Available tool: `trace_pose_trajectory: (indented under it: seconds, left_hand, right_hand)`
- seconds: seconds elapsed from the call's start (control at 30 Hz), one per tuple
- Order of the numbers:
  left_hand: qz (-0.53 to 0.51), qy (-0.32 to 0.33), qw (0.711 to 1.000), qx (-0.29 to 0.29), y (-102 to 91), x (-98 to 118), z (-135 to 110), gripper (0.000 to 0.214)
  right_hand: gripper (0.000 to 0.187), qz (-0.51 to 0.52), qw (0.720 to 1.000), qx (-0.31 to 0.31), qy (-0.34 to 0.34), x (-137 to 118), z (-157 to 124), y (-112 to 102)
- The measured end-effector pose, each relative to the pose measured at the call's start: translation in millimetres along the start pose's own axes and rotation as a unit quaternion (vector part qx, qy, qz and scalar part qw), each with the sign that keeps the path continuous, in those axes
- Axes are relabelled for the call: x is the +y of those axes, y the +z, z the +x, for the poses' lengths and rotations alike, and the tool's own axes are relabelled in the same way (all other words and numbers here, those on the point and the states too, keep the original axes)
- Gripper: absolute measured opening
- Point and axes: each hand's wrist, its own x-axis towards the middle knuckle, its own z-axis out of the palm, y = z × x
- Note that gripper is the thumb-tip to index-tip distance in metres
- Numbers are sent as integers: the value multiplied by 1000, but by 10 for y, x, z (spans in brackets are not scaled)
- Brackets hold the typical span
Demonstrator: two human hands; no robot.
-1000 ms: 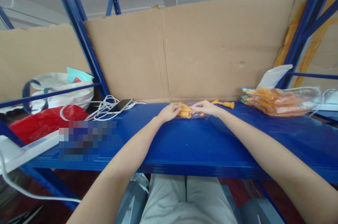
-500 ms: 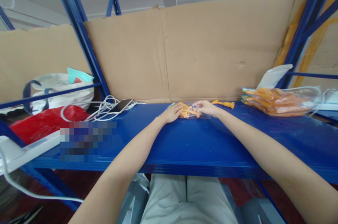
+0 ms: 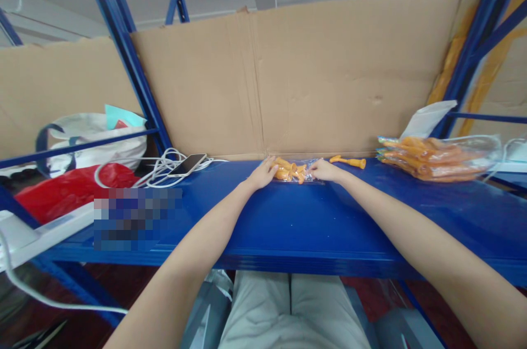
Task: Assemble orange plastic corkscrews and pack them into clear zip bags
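A clear plastic bag point(image 3: 291, 171) with orange plastic pieces inside lies flat on the blue shelf, near the cardboard back. At its left end is my left hand point(image 3: 262, 173), fingers closed over the bag's edge. My right hand point(image 3: 323, 169) pinches the right end of the bag, its fingertips close to the orange pieces. Just beyond my right hand, a loose orange piece point(image 3: 352, 162) with a flared end rests on the shelf. The exact shape of the bagged pieces is hard to make out through the shiny film.
Several filled bags of orange pieces point(image 3: 436, 158) are stacked at the right. To the left lie a phone point(image 3: 188, 164), coiled white cables point(image 3: 158, 173), a red bag point(image 3: 78, 192) and a white power strip point(image 3: 53, 234). Cardboard point(image 3: 321, 80) walls off the back of the blue shelf point(image 3: 288, 223).
My left hand has slid slightly left, uncovering more of the orange pieces in the bag. My right hand stays at the right end, and the bag lies flatter.
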Motion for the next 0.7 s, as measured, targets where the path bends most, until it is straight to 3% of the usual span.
trace_pose_trajectory:
  seconds: [0.4, 0.57, 0.7]
  left_hand:
    - [-2, 26, 1000, 12, -77, 36, -24, 47]
    - [-9, 35, 999, 23, -84, 1, 1, 46]
    - [-16, 31, 999, 31, -100, -9, -1, 44]
  right_hand:
    - [21, 218, 975, -34, -7, 61, 0, 15]
    - [28, 167, 985, -34, -28, 107, 22, 21]
    - [23, 115, 991, -31, -62, 181, 67, 44]
